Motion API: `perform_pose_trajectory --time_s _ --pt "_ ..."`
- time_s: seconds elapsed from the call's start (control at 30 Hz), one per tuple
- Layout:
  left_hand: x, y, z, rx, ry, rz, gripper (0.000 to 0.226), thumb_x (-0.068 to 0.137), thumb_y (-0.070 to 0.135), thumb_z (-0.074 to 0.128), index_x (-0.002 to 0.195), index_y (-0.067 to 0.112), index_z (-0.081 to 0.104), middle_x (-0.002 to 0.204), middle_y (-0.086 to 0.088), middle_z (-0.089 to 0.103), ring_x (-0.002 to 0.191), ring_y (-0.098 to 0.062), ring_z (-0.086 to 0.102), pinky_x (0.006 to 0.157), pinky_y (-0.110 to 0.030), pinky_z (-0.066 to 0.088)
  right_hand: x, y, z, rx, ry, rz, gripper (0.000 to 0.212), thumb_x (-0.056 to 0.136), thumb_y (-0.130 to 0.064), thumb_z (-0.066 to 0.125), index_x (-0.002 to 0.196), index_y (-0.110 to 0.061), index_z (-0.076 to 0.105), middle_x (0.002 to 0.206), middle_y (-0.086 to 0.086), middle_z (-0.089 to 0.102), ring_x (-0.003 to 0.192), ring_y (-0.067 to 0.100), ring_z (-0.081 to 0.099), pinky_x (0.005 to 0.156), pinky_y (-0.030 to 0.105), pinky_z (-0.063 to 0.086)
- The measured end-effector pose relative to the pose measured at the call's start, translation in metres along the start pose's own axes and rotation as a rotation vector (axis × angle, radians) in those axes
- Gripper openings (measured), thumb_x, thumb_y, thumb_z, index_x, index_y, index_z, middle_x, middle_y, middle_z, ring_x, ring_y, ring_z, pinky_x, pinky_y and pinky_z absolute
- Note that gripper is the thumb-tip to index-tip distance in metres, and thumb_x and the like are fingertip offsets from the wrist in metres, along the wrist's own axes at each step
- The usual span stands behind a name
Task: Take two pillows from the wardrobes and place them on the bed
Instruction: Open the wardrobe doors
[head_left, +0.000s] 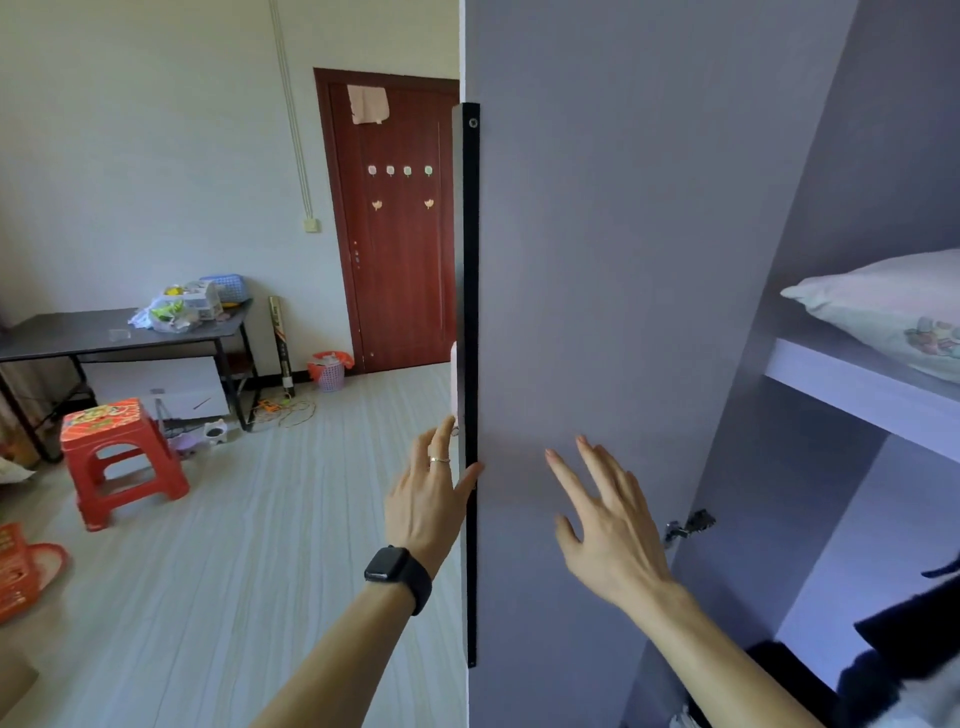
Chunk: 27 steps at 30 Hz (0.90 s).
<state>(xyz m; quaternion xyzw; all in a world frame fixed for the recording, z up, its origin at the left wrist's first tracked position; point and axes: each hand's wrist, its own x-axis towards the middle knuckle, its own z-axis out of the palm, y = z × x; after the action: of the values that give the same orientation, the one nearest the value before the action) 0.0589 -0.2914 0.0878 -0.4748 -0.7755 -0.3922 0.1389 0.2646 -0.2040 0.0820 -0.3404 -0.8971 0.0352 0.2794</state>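
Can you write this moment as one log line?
door: open | left hand: on door edge | right hand: empty | pillow: on shelf

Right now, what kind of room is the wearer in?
Most likely a bedroom in a home: an open wardrobe with a pillow on its shelf, a desk heaped with bags, and a red plastic stool on the floor.

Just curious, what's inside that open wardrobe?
A pale pillow lies on the wardrobe's upper shelf. Dark clothes sit lower down; the frame edge hides the rest.
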Motion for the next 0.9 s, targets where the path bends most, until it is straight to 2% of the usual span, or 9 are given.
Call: perform_pose_trajectory --time_s 0.07,0.13,0.27,0.33,0.43,0.53,0.67,0.77,0.9 --pt "-0.018 0.006 0.003 0.022 0.078 0.058 0.066 0.084 0.025 0.079 0.136 0.026 0.039 0.121 -0.010 0.055 0.077 -0.026 0.065 0.056 -0.035 0.053 -0.025 0.005 -0.010 0.017 0.077 -0.004 0.073 0.091 -0.024 0.069 0.156 -0.031 0.038 0.166 0.005 0.029 0.150 0.027 0.025 0.116 0.052 0.037" --pt "-0.041 0.015 0.010 0.028 0.084 0.143 0.062 0.079 0.013 0.081 0.127 0.023 0.044 0.114 -0.010 0.055 0.074 -0.028 0.063 0.058 -0.036 0.054 -0.055 0.012 -0.016 0.029 0.119 0.019 0.068 0.090 -0.026 0.070 0.153 -0.031 0.044 0.162 0.002 0.036 0.149 0.026 0.031 0.113 0.051 0.042" --pt "-0.096 0.041 0.033 -0.060 -0.161 0.263 0.048 0.085 0.017 0.072 0.127 0.022 0.049 0.119 -0.002 0.058 0.087 -0.024 0.065 0.063 -0.031 0.054 -0.123 0.027 -0.024 0.074 0.167 0.139 0.060 0.093 -0.036 0.060 0.150 -0.035 0.045 0.160 -0.004 0.038 0.150 0.022 0.033 0.111 0.043 0.043" --pt "-0.119 0.060 0.046 -0.102 -0.321 0.256 0.044 0.091 0.023 0.064 0.132 0.024 0.050 0.128 0.004 0.056 0.097 -0.020 0.064 0.067 -0.031 0.056 -0.158 0.035 -0.029 0.054 0.179 0.202 0.058 0.092 -0.036 0.060 0.148 -0.033 0.049 0.158 -0.003 0.041 0.148 0.023 0.035 0.110 0.045 0.045" --pt "-0.144 0.095 0.066 -0.188 -0.491 0.281 0.044 0.095 0.030 0.053 0.138 0.034 0.042 0.135 0.016 0.049 0.108 -0.012 0.058 0.068 -0.026 0.048 -0.205 0.049 -0.041 0.011 0.202 0.316 0.053 0.092 -0.034 0.060 0.144 -0.026 0.057 0.155 0.000 0.046 0.146 0.025 0.039 0.110 0.046 0.046" --pt "-0.157 0.140 0.083 -0.285 -0.655 0.327 0.046 0.096 0.032 0.049 0.140 0.038 0.037 0.140 0.021 0.043 0.116 -0.009 0.053 0.076 -0.032 0.053 -0.243 0.065 -0.066 -0.058 0.244 0.425 0.052 0.093 -0.029 0.064 0.144 -0.024 0.057 0.157 0.000 0.044 0.148 0.024 0.036 0.113 0.041 0.042" --pt "-0.163 0.210 0.096 -0.443 -0.769 0.425 0.046 0.097 0.031 0.053 0.142 0.035 0.040 0.138 0.013 0.047 0.113 -0.015 0.057 0.081 -0.041 0.055 -0.276 0.088 -0.114 -0.217 0.367 0.537 0.053 0.091 -0.025 0.065 0.143 -0.020 0.058 0.158 0.005 0.042 0.148 0.029 0.035 0.111 0.048 0.044" --pt "-0.161 0.265 0.103 -0.588 -0.813 0.477 0.048 0.097 0.033 0.056 0.143 0.034 0.041 0.138 0.013 0.049 0.103 -0.007 0.057 0.083 -0.033 0.053 -0.290 0.105 -0.155 -0.382 0.501 0.588 0.052 0.093 -0.036 0.056 0.142 -0.019 0.058 0.160 0.009 0.039 0.149 0.033 0.032 0.113 0.053 0.041" --pt "-0.148 0.331 0.108 -0.786 -0.855 0.513 0.053 0.095 0.038 0.061 0.143 0.037 0.039 0.142 0.019 0.046 0.106 0.013 0.044 0.082 -0.007 0.037 -0.292 0.128 -0.209 -0.616 0.673 0.628 0.057 0.094 -0.042 0.058 0.147 -0.023 0.054 0.166 0.011 0.026 0.156 0.033 0.016 0.117 0.057 0.032"
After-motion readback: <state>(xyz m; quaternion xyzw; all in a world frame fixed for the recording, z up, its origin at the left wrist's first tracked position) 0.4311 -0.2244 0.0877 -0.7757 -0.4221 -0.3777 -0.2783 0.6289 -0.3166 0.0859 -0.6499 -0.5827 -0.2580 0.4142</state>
